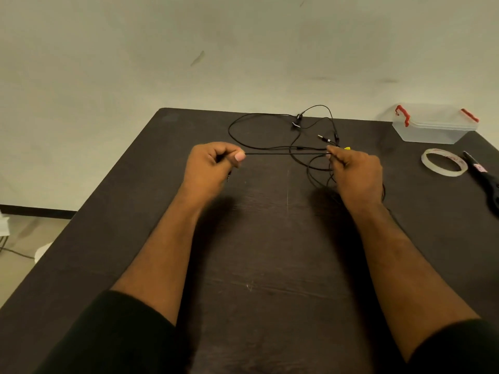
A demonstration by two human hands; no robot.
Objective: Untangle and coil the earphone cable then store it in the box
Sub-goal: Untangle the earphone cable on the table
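Note:
A thin black earphone cable (286,153) is stretched taut between my two hands above the dark table (270,252). My left hand (213,166) pinches one end of that stretch between thumb and curled fingers. My right hand (356,174) pinches the other end, with loose loops hanging beneath it. More of the cable lies in loops at the table's far side, with the earbuds (297,121) and a jack plug (322,137) among them. A clear plastic box (432,128) with red latches stands at the far right corner, its lid on.
A roll of clear tape (444,161) lies right of my right hand. Black-handled scissors (483,179) lie at the right edge. The table's left edge runs diagonally, with floor below it. A pale wall is behind the table.

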